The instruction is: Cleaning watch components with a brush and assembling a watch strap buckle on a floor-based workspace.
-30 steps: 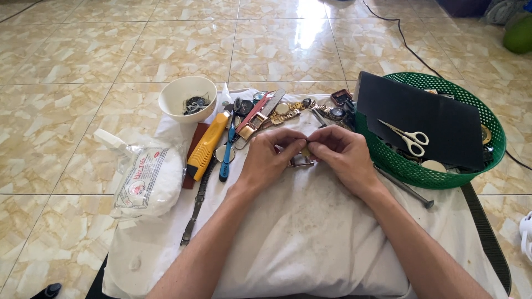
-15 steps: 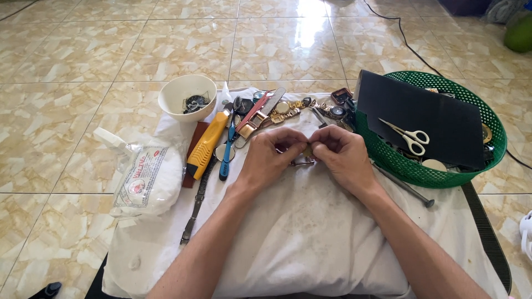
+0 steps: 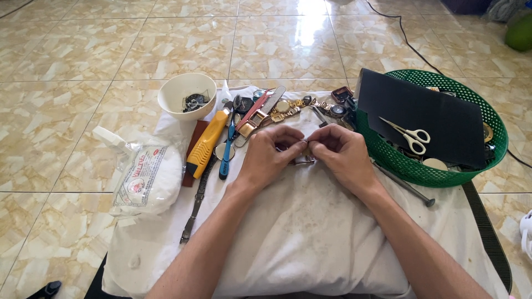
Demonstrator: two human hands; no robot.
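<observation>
Two hands meet over a white cushion point(image 3: 310, 232) that lies on the tiled floor point(image 3: 166, 44). To the right sits a green plastic basket point(image 3: 493, 138) with a black sheet point(image 3: 443, 111) and white-handled scissors point(image 3: 411, 135) on top. To the left lies a white bag point(image 3: 147, 177), beyond it a cream bowl point(image 3: 174, 102) of small dark parts. Along the cushion's far edge are a yellow utility knife point(image 3: 206, 145), a blue-handled tool point(image 3: 227, 152), a row of wristwatches point(image 3: 288, 108) and a loose metal watch strap point(image 3: 197, 199); a long nail point(image 3: 404, 185) lies beside the right wrist.

The left hand point(image 3: 271, 155) and right hand point(image 3: 343, 155) both have fingers curled tight, pinching a small metal watch part point(image 3: 303, 160) between thumbs and fingertips. It sits right between the two hands, touching both, just above the cushion; most of it is hidden by the fingers.

The likely risk: the piece is tiny and held only at the fingertips, so a slip could flick it off the cushion onto the floor or into the clutter of watches, where it would be hard to find.
</observation>
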